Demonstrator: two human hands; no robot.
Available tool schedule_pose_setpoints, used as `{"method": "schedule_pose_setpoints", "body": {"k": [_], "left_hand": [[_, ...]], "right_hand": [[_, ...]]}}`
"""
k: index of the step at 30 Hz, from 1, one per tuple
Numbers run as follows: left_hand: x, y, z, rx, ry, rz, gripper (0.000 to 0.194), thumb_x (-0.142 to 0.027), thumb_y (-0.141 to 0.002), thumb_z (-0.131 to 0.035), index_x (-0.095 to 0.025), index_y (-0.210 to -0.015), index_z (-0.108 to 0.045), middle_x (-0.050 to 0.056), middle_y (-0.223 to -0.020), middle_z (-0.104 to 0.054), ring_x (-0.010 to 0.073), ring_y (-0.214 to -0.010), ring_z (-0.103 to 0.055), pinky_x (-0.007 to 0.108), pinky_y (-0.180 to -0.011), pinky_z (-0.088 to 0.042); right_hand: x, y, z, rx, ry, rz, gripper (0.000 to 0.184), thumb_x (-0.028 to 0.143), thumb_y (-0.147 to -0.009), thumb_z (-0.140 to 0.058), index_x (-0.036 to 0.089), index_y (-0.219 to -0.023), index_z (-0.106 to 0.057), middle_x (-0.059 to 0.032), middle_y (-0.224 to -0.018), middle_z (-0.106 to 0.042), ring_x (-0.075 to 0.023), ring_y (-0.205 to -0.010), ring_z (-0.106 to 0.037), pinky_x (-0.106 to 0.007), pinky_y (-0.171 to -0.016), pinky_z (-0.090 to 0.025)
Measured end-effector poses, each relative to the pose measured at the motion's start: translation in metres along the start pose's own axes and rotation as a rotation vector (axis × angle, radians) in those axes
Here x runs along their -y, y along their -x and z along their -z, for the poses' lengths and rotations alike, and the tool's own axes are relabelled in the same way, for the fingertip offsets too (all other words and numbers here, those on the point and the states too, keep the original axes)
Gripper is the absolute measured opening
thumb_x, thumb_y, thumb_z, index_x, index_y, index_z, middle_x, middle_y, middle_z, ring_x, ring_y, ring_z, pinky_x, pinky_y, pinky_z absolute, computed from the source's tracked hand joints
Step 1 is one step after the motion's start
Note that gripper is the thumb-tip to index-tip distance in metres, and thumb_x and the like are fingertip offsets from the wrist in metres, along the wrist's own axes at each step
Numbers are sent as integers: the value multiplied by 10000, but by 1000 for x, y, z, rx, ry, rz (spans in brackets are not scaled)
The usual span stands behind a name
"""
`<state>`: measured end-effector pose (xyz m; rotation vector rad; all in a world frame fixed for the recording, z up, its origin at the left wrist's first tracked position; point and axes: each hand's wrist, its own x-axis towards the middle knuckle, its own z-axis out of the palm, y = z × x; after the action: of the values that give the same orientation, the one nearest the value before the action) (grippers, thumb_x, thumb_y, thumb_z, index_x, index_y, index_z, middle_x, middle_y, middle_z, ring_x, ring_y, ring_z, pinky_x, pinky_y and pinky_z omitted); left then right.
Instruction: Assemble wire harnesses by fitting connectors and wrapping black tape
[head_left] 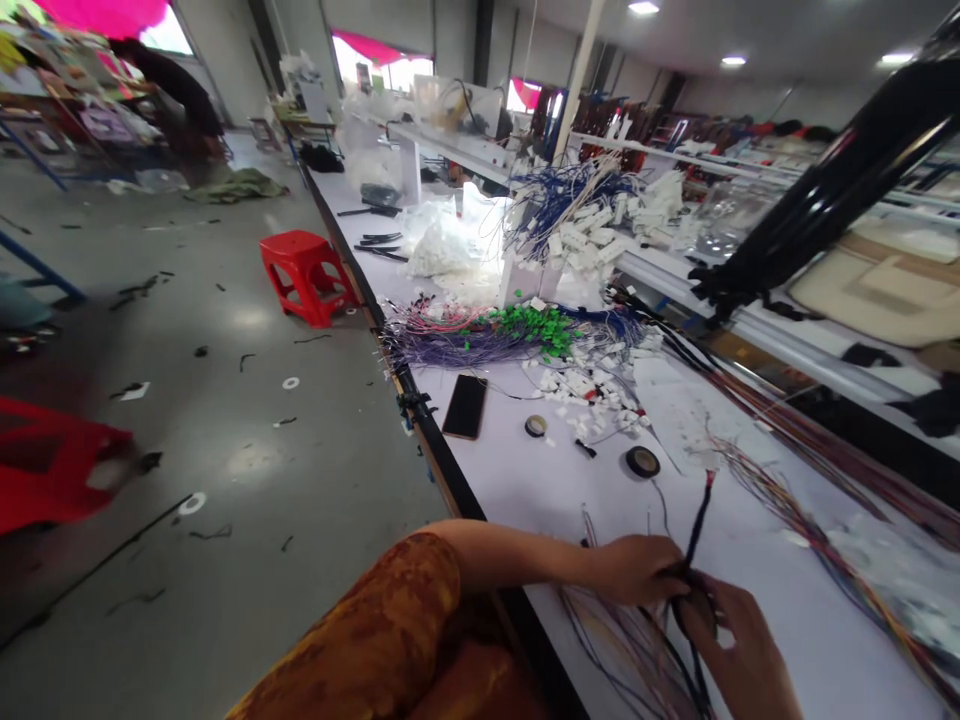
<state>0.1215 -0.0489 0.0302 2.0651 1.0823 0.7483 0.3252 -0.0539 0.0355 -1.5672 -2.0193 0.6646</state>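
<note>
A wire harness (700, 522) with a black-wrapped stem runs up between my hands to a small white connector (709, 462). My left hand (637, 568) pinches the harness from the left, fingertips closed on the black part. My right hand (742, 632) grips a roll of black tape (697, 606) against the harness, just beside the left fingertips. Below the hands, loose thin wires (611, 640) spread over the white worktable (502, 480). The fingers partly hide where tape and harness meet.
Another black tape roll (643, 461), a smaller roll (535, 426) and a phone (465, 406) lie ahead. Farther back are piled wires with green connectors (540, 328). Coloured cables (810, 530) run along the right. A red stool (307, 275) stands left of the table edge.
</note>
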Motion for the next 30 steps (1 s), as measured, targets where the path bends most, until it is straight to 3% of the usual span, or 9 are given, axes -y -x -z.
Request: {"method": "schedule_pose_setpoints", "body": {"k": [3,7,11,16,21,25,30], "left_hand": [[-5,2,-3,-13,-73,2,222,-365,-971,-544,-144,-986,-544,137,-1098,-653,234,-1029,-647,293,-809,-490],[-7,6,-5,15,-67,40,204,-352,-977,-543,-150,-951,-545,111,-1008,-685,222,-950,-671,268,-746,-467],[-5,12,-5,53,40,9,196,-335,-955,-600,-142,-938,-568,91,-965,-703,193,-914,-678,233,-740,-458],[-4,17,-5,37,53,21,208,-334,-947,-611,-139,-1015,-594,100,-1018,-708,206,-952,-671,251,-778,-467],[-10,14,-3,81,89,-72,185,-307,-951,-602,-129,-1000,-605,120,-1057,-700,200,-989,-650,266,-855,-470],[-11,10,-2,35,149,-86,207,-332,-951,-593,-136,-884,-598,87,-932,-669,175,-887,-622,252,-793,-459],[-9,9,-8,-59,299,-43,337,-426,-923,-611,-166,-740,-500,7,-734,-542,139,-744,-549,233,-683,-418]], "right_hand": [[-9,4,-1,65,-27,-6,417,515,-667,-644,196,-936,-655,-93,-971,-654,-281,-909,-667,-448,-832,-568],[-6,12,-6,128,-41,-42,355,463,-751,-536,207,-988,-605,-82,-1002,-669,-257,-911,-664,-424,-839,-549],[6,15,-12,53,4,46,319,469,-746,-490,213,-896,-607,-99,-930,-676,-277,-905,-652,-439,-848,-525],[21,25,-21,142,-73,-63,339,480,-773,-471,223,-981,-546,-72,-855,-705,-248,-767,-673,-385,-721,-539],[28,34,-23,46,-58,-95,339,472,-759,-455,228,-986,-515,-80,-848,-707,-269,-756,-680,-387,-688,-529],[31,33,-13,24,-51,-94,334,529,-809,-454,232,-941,-532,-63,-812,-693,-251,-730,-667,-361,-662,-520],[37,28,1,45,-2,66,284,485,-880,-443,249,-739,-512,-3,-636,-580,-179,-582,-569,-289,-574,-481]]}}
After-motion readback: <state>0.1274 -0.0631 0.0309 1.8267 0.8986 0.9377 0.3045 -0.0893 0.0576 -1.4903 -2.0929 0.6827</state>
